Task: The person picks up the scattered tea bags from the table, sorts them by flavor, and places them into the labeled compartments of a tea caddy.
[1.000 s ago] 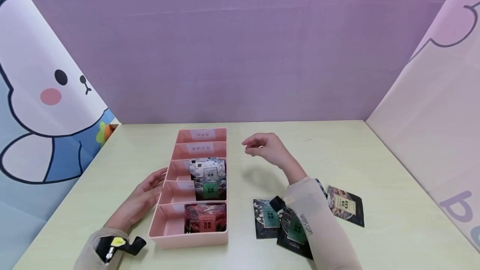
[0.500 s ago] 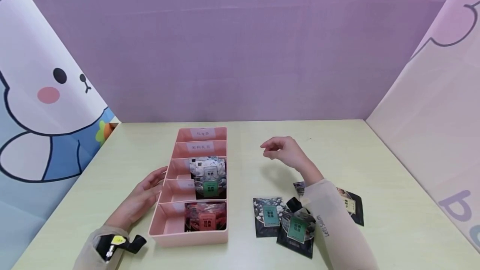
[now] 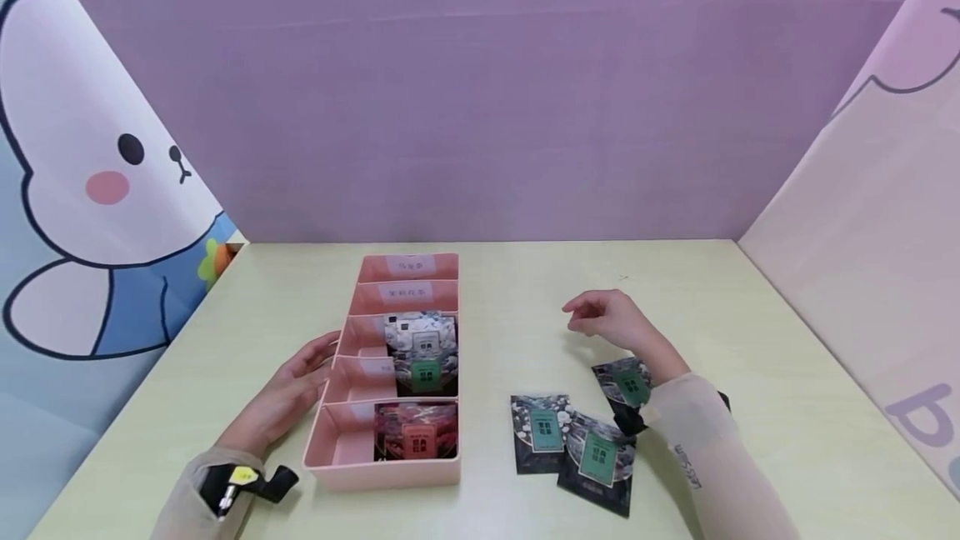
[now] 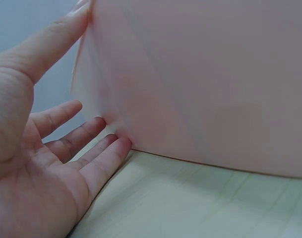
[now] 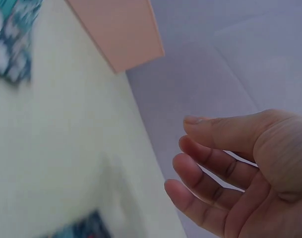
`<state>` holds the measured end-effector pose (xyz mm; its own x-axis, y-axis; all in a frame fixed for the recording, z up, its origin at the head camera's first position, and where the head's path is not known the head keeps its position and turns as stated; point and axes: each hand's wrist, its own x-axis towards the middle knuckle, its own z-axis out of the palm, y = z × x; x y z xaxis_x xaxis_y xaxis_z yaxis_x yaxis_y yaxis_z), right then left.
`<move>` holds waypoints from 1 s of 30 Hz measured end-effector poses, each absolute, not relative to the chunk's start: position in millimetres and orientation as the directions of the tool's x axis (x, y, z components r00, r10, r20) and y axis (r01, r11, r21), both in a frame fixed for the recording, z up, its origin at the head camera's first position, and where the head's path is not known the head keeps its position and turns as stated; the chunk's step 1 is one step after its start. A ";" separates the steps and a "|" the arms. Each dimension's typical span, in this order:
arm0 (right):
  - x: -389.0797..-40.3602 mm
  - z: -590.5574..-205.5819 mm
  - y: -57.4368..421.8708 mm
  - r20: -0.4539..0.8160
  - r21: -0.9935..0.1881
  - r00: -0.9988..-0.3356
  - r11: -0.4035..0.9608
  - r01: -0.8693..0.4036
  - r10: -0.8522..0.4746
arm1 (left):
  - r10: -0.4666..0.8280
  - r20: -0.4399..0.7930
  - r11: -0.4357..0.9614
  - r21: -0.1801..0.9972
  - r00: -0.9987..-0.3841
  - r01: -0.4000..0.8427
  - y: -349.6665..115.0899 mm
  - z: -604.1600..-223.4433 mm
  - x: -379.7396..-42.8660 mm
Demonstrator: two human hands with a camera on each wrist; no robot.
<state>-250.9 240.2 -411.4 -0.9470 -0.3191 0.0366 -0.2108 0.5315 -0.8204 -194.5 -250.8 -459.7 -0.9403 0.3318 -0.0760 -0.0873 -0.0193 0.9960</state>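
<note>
A pink divided box (image 3: pixel 390 477) stands left of the table's middle, with labels on its dividers. Red tea sachets (image 3: pixel 417 432) lie in its nearest compartment; green-labelled sachets (image 3: pixel 425 377) and white-patterned ones (image 3: pixel 423 332) fill the two behind. My left hand (image 3: pixel 288 390) rests beside the box's left wall, its fingers relaxed and fingertips right at the wall's base in the left wrist view. My right hand (image 3: pixel 611 319) hovers above the table with loosely bent fingers and nothing between them. Beneath its wrist lies a dark green-labelled sachet (image 3: pixel 626 382), partly covered by the forearm.
Two more sachets lie right of the box: a flower-patterned one (image 3: pixel 542 434) and a dark one (image 3: pixel 598 463) overlapping its edge. A purple backdrop (image 3: pixel 487 107) rises behind the table (image 3: pixel 525 290), and printed cloth panels flank it.
My right hand has moved right and a little toward me, away from the box, over the right-hand sachets. My left hand has stayed by the box.
</note>
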 end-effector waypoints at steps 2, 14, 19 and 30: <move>-248.9 -414.6 247.2 0.022 -0.810 -0.949 0.550 -0.201 -0.314 | 0.332 -0.080 -0.014 0.996 -0.940 -0.089 -250.2 -459.0 -194.6; -241.2 -413.0 275.1 -0.055 -0.768 -0.940 0.616 -0.176 -0.337 | 0.340 -0.061 -0.037 0.996 -0.939 -0.078 -249.9 -458.7 -194.3; -239.6 -409.2 287.2 -0.150 -0.749 -0.908 0.644 -0.154 -0.392 | 0.344 -0.069 -0.020 0.997 -0.937 -0.081 -249.6 -457.2 -194.3; -235.1 -405.4 311.3 -0.231 -0.732 -0.904 0.677 -0.083 -0.360 | 0.338 -0.062 -0.049 0.995 -0.939 -0.084 -249.4 -458.3 -194.6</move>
<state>-235.1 311.3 -405.4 -0.9041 -0.3599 -0.2306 -0.0827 0.6766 -0.7317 -194.6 -249.4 -458.3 -0.9389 0.3384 -0.0622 -0.0837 -0.0494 0.9953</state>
